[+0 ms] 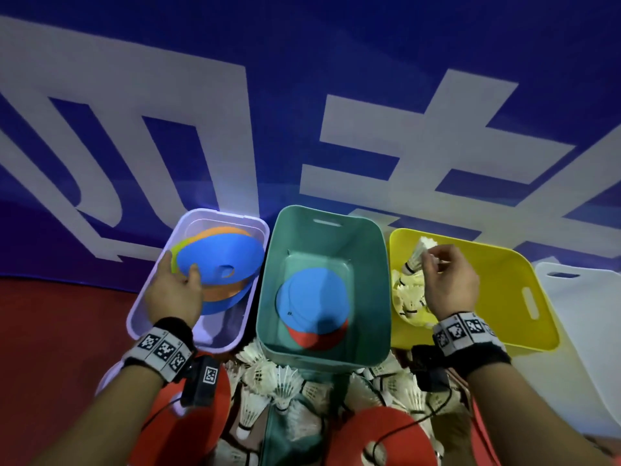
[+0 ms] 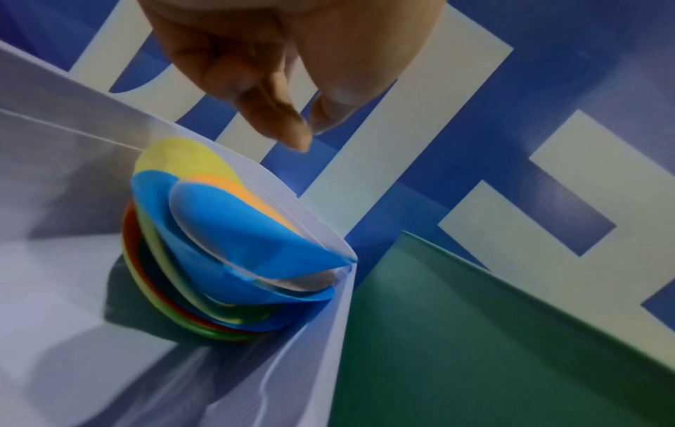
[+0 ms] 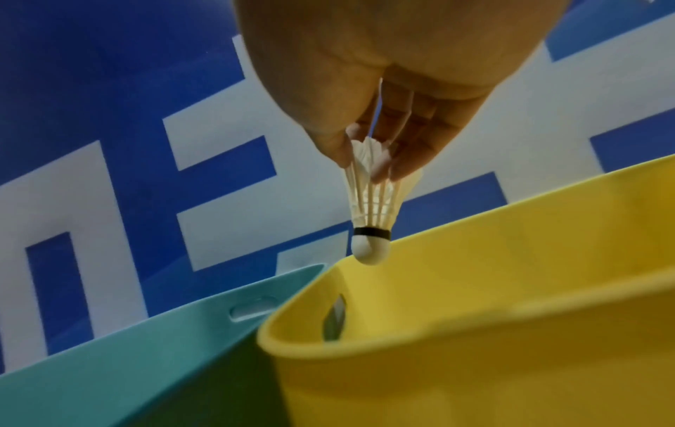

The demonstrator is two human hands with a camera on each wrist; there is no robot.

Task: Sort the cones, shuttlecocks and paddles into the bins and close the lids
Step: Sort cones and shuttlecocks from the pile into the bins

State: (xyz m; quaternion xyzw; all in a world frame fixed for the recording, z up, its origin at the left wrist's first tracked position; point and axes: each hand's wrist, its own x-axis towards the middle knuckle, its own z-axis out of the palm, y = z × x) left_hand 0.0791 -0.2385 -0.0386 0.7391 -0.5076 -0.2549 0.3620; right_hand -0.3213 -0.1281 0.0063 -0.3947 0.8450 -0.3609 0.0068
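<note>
Left hand [image 1: 174, 294]: over the near left part of the clear bin, fingers loose and slightly bent, holding nothing; thumb tip close to the top blue cone.
Right hand [image 1: 450, 280]: above the yellow bin, thumb and fingertips [image 3: 398, 161] pinched on the feathers of one shuttlecock.
Held shuttlecock [image 3: 370, 208]: hanging cork down, black band above the cork, just over the rim at the bin's far left corner.
Clear bin [image 1: 148, 297]: leftmost of three, lid off; inside, a tilted stack of flat cones [image 1: 218, 260], blue on top, with orange, yellow, green and red edges showing below.
Teal bin [image 1: 369, 237]: in the middle, touching the clear bin, lid off; on its floor a blue paddle [image 1: 311, 301] lying over a red one [image 1: 316, 338].
Yellow bin [image 1: 497, 290]: rightmost, lid off; a heap of white shuttlecocks [image 1: 408, 294] in its left half.
Loose shuttlecocks [image 1: 279, 385]: piled on the floor in front of the teal bin, between the forearms.
Red discs [image 1: 386, 428]: on the floor near the pile; whether cones or paddles cannot be told.
White lid [image 1: 584, 317]: flat on the floor just right of the yellow bin.
Backdrop [image 1: 302, 62]: blue banner with large white characters behind the bins.
</note>
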